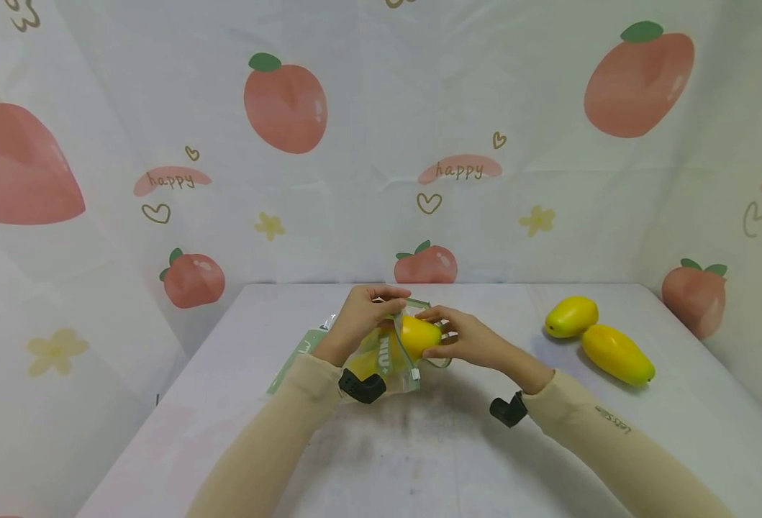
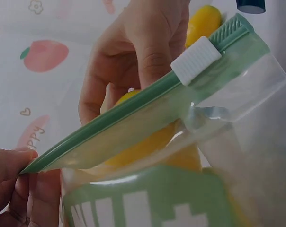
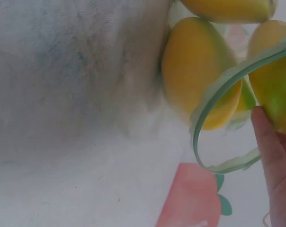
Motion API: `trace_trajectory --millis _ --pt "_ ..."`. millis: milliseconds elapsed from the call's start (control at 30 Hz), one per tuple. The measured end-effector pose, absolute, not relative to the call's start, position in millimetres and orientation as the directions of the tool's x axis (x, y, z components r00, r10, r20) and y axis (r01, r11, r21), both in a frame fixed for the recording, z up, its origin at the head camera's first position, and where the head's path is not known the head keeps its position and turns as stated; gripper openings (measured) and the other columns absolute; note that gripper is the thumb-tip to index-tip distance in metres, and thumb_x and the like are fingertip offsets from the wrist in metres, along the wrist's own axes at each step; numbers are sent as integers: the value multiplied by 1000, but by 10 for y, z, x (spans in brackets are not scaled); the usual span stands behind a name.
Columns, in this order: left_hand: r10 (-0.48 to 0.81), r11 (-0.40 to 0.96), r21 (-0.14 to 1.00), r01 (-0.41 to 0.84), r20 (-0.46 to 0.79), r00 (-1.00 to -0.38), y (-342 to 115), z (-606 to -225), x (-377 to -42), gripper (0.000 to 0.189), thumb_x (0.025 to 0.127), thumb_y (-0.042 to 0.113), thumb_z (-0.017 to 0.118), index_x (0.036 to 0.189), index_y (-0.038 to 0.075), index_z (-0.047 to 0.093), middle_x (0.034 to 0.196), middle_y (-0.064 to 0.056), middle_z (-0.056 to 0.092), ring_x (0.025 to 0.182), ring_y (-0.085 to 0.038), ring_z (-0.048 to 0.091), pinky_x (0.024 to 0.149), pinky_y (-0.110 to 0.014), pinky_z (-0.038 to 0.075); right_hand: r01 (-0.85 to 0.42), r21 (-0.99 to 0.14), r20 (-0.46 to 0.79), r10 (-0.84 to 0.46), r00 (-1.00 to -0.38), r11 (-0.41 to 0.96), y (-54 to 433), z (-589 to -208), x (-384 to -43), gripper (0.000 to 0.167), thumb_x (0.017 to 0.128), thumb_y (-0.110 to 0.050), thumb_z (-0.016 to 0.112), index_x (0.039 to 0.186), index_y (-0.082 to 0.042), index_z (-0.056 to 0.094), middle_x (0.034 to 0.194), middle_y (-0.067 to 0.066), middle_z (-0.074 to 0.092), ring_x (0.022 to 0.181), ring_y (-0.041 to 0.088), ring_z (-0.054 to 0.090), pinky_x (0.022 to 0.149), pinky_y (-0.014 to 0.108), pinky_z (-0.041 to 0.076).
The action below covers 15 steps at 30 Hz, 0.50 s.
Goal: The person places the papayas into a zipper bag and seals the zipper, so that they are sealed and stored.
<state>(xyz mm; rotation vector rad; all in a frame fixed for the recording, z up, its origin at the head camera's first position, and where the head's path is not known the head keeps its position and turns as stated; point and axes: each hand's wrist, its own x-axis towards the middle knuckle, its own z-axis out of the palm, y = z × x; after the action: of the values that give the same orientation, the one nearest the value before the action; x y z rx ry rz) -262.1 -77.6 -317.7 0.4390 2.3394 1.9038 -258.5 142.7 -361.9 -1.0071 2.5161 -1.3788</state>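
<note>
A clear zip bag (image 2: 147, 189) with a green zip edge and white slider stands open-mouthed at the middle of the table. My left hand (image 1: 363, 316) pinches one end of its zip edge between thumb and fingers. At the mouth is a yellow papaya (image 1: 419, 337) with a greenish end, partly inside the bag. My right hand (image 1: 461, 338) holds that end, fingers (image 3: 271, 146) against its skin. More yellow papayas (image 3: 195, 71) lie within the bag, seen through the plastic. The green printed panel of the bag faces the left wrist camera.
Two loose yellow papayas, one rounder (image 1: 571, 316) and one longer (image 1: 617, 355), lie on the right of the white table (image 1: 381, 460). Behind the table hangs a white cloth (image 1: 355, 216) printed with fruit. Dark wrist cameras (image 1: 363, 387) sit at both cuffs.
</note>
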Motion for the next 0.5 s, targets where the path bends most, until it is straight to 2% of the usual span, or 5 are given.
trace_trajectory --millis 200,500 --pt "282 189 970 155 98 -954 -772 -3170 -2625 23 93 11 64 112 0 70 101 -9 64 83 -16 58 79 -34 59 -501 -794 231 -592 -772 344 1410 -3595 -2594 51 85 -16 75 130 -6 55 134 14 55 108 30 62 90 34 56" --pt "279 185 971 150 94 -956 -766 -3185 -2640 23 92 11 65 112 0 70 97 -4 64 82 -16 57 78 -33 59 -520 -789 252 -598 -761 329 1402 -3608 -2618 43 86 -15 74 122 -6 52 126 17 59 108 32 64 88 34 56"
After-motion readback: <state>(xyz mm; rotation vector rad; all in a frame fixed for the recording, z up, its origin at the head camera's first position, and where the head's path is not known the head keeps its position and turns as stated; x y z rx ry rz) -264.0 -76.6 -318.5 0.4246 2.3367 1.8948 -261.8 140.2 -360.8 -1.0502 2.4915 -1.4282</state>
